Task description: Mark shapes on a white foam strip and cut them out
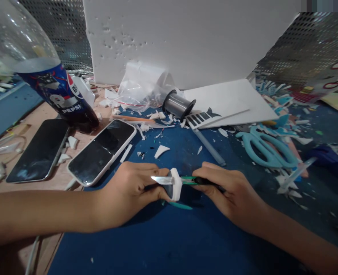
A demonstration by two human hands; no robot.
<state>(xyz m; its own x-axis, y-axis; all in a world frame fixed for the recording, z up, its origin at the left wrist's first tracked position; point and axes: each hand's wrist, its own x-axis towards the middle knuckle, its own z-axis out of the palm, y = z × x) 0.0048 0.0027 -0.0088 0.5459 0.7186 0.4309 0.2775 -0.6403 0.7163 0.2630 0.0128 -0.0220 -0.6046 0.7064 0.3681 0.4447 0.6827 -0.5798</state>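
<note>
My left hand [130, 191] is closed on a small white foam piece [176, 184], pinching it just above a blue cutting mat [163, 236]. My right hand [229, 191] is closed on the handle of a craft knife [186, 180] with a green and black grip. The knife's steel blade passes through the foam piece and its tip sticks out on the left side. A thin green strip [180, 206] lies on the mat under the foam piece.
Two phones [102, 151] [40, 149] lie at the left beside a tilted Pepsi bottle [57, 91]. Teal scissors [267, 149], a wire spool [178, 104], a grey pen [209, 147], white foam sheets [232, 101] and many foam scraps lie behind my hands.
</note>
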